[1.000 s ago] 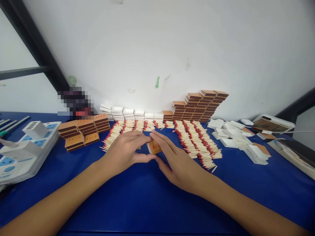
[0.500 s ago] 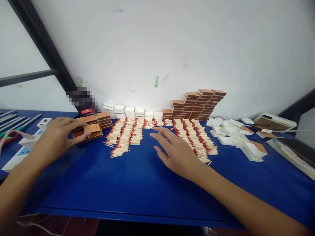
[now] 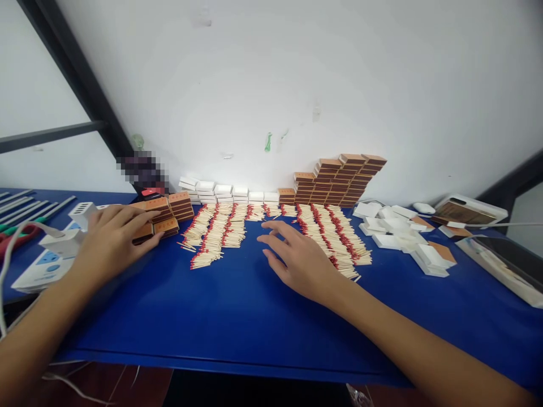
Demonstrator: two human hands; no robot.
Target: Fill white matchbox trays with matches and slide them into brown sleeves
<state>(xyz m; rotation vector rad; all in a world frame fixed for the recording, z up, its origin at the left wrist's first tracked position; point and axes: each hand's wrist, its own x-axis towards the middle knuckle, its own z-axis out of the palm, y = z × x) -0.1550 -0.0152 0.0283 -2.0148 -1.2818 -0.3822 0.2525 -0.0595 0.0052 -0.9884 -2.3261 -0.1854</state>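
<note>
At the left, my left hand (image 3: 116,240) rests on the near side of a stack of brown matchboxes (image 3: 180,206). Its fingers reach over the lower boxes and the thumb is apart in front of them; part of a matchbox (image 3: 165,226) shows beyond the fingertips. My right hand (image 3: 301,260) hovers over the middle of the table, fingers loosely spread and holding nothing. Beside it lie rows of red-headed matches (image 3: 339,232), and more matches (image 3: 216,232) are laid out in rows to the left.
Against the wall stand white matchbox trays (image 3: 223,192) and a stepped stack of matchboxes (image 3: 339,181). Loose white trays (image 3: 399,229) are heaped at the right, near a phone (image 3: 515,254). A power strip (image 3: 46,268) with plugs and cables sits at the left on the blue table (image 3: 220,322).
The matchbox pinched by my left hand now sits level among the stacked boxes, and the fingers have loosened over it. My right hand has hardly moved. The view has shifted slightly.
</note>
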